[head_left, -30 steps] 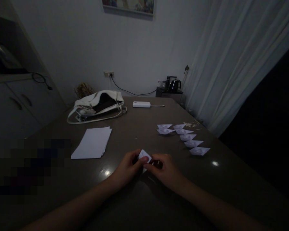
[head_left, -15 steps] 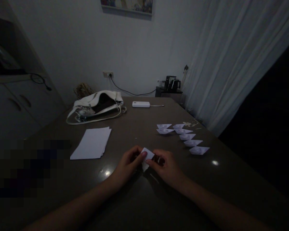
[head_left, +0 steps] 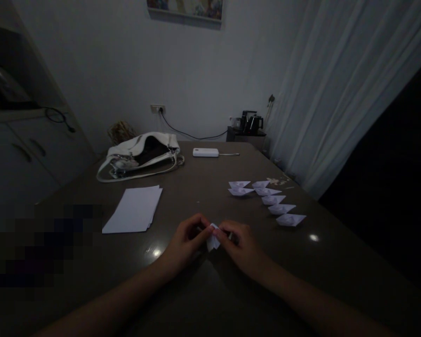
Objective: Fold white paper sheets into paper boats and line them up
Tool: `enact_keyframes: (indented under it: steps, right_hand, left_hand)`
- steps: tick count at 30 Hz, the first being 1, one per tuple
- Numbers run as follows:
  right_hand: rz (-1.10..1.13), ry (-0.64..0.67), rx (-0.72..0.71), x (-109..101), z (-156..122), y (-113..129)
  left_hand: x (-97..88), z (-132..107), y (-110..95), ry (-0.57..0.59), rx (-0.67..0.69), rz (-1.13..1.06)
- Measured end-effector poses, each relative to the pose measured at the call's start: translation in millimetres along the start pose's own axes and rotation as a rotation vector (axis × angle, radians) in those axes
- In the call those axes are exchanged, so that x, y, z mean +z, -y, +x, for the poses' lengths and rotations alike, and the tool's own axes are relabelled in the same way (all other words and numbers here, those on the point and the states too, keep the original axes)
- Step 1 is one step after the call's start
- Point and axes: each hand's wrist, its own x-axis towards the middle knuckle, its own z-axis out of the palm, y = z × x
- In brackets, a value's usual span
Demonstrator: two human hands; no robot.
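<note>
A small piece of folded white paper (head_left: 213,242) is pinched between my two hands, a little above the dark table (head_left: 196,299). My left hand (head_left: 188,236) grips its left side with thumb and forefinger. From the right, my right hand (head_left: 241,243) pinches the same paper, and the thumbs nearly meet at its upper part. Fingers cover much of the paper, so its full shape is hidden. Ahead and to the right, several folded paper boats (head_left: 290,220) sit in two groups.
A stack of white sheets (head_left: 135,209) lies to the left. Behind it rests a white handbag (head_left: 143,152) with its strap on the table. A white power bank (head_left: 205,152) with a short cable is near the far edge. Small scraps (head_left: 279,181) lie by the right edge.
My hands have drawn closer together, and the right thumb has moved up and left. The paper's flat diamond face has been folded narrower, with loose points showing below.
</note>
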Motion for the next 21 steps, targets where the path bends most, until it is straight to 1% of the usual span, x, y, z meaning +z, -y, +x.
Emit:
enact_keyframes:
  steps: [6,11,21]
  right_hand:
    - [0.025,-0.026,-0.004,-3.7,0.7,2.2]
    - [0.022,0.002,0.024,-0.9,-1.8,2.4]
    - [0.058,-0.112,0.056,-2.1,2.7,0.8]
  left_hand:
    - [0.9,-0.4,2.6,0.0,-0.004,-0.028]
    - [-0.3,0.1,1.2,0.025,-0.008,0.016]
    - [1.1,3.1,5.8,-0.033,0.01,0.05]
